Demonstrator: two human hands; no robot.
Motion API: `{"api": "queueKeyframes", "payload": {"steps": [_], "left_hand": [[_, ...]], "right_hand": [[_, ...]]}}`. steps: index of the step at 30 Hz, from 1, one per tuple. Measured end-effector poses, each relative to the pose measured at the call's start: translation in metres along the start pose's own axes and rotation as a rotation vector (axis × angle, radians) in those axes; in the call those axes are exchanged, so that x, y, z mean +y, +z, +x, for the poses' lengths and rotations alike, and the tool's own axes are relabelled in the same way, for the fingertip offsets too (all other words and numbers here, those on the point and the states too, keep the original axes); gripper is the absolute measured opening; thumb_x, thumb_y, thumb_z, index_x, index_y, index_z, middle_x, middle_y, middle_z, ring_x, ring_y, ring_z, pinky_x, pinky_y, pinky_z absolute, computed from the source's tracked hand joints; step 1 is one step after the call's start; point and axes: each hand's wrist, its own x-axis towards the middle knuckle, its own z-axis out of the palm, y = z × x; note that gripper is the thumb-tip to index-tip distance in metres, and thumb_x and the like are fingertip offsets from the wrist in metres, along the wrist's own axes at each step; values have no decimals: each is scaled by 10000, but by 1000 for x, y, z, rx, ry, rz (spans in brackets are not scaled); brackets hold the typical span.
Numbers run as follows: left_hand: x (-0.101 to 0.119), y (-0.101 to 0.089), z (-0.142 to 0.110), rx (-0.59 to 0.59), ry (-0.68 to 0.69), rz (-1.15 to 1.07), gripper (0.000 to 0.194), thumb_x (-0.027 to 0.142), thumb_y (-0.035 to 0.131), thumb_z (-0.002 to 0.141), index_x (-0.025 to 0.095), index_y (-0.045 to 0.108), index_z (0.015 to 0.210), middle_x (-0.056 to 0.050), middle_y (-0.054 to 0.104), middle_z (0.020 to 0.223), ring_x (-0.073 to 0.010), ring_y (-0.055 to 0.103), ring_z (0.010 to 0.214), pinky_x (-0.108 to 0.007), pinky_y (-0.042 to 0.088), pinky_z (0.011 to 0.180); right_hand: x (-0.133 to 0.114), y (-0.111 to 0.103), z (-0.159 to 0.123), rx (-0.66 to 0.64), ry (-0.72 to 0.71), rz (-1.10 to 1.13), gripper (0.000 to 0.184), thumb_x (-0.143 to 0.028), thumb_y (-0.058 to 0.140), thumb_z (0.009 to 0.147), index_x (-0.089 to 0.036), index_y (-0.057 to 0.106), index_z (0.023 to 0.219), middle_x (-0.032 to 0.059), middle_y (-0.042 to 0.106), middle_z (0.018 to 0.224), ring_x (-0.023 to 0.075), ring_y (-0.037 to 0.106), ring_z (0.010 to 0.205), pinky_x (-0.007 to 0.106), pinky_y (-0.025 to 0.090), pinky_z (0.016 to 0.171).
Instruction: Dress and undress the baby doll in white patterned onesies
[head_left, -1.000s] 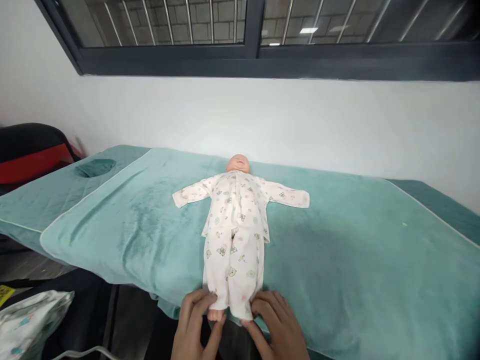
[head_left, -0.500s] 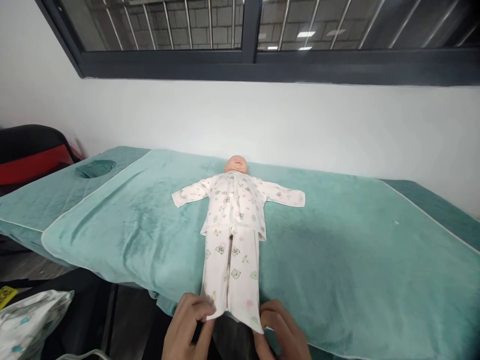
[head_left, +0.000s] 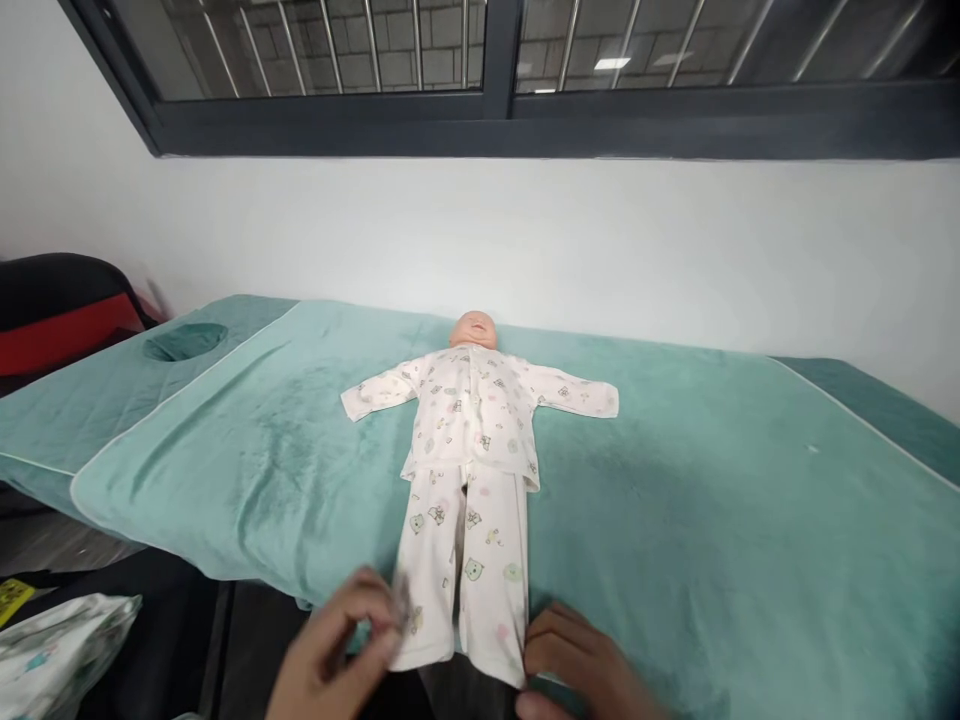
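A baby doll [head_left: 474,329] lies on its back in a white printed long-sleeved shirt [head_left: 472,410], with both sleeves spread out. Matching white pants [head_left: 491,570] run from under the shirt hem towards me, their legs slightly apart. At the outer edge of the left pant leg is my left hand [head_left: 337,640], slightly blurred, its thumb and fingers pinched on the fabric. My right hand [head_left: 581,660] is closed with its fingertips at the right cuff's outer corner. The cuffs hang at the near edge of the bed.
A green cloth [head_left: 675,520] covers the bed, which has a face hole [head_left: 186,341] at its left end. Behind stands a white wall [head_left: 525,240] under a barred window. A plastic-wrapped printed packet [head_left: 67,650] lies at lower left, and a black-and-red chair [head_left: 67,310] stands farther back.
My left hand has moved left and slightly up, and the left pant leg has shifted outward. My right hand has moved slightly right. The cuffs sit lower and flatter.
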Motion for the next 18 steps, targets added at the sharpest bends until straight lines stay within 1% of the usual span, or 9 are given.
{"api": "queueKeyframes", "payload": {"steps": [1,2,4,6,8,11,13,16,18], "left_hand": [[-5,-8,15,120,-63,-24,250,443,650,816,214,641,717,-28,652,783,-179,623,747,-252,513,674],[-9,-13,33,197,-147,-26,268,478,656,803,215,656,756,-30,667,814,-191,629,781,-258,517,690],[-13,-17,73,215,-290,-6,325,518,641,806,236,687,962,-37,703,970,-219,644,898,-303,524,808],[-13,-9,115,179,-310,-24,415,529,644,800,266,664,1120,-45,661,1224,-244,622,1083,-355,477,972],[-8,8,152,177,-311,-81,435,501,659,800,252,655,1156,-70,608,1331,-263,563,1214,-365,433,1044],[0,35,189,74,-332,-237,511,507,674,800,247,619,1236,-98,597,1353,-280,565,1227,-375,458,1026],[4,48,201,21,-322,-330,532,507,680,799,251,598,1258,-93,606,1344,-275,593,1194,-374,491,989],[7,58,211,9,-307,-414,533,463,713,785,236,593,1251,-94,613,1335,-273,619,1162,-369,522,955],[9,62,217,0,-293,-453,523,441,721,782,225,601,1243,-97,617,1332,-278,625,1157,-371,529,952]], "right_hand": [[0,-16,6,-73,49,78,118,-274,583,909,-205,581,814,8,638,819,139,600,773,234,461,691],[1,-32,16,-71,129,128,192,-325,549,934,-202,594,794,8,636,795,136,601,749,235,456,679],[8,-64,43,147,314,120,311,-418,472,961,-195,599,786,29,649,820,160,601,783,268,457,729],[25,-88,81,396,509,47,345,-497,473,934,-199,633,869,48,671,894,199,598,845,299,437,740],[48,-101,122,508,604,-19,315,-488,527,890,-198,648,911,57,684,959,226,593,902,318,408,768],[79,-98,172,488,583,20,336,-494,538,861,-180,646,809,58,677,893,229,576,865,328,380,769],[92,-89,190,509,552,54,375,-530,515,859,-179,614,778,43,650,825,211,555,817,319,380,751],[101,-79,196,562,521,116,400,-568,480,860,-182,569,806,28,624,806,189,544,777,295,404,711],[103,-78,193,586,491,220,389,-567,502,852,-186,576,883,30,644,877,192,568,820,289,437,727]]}}
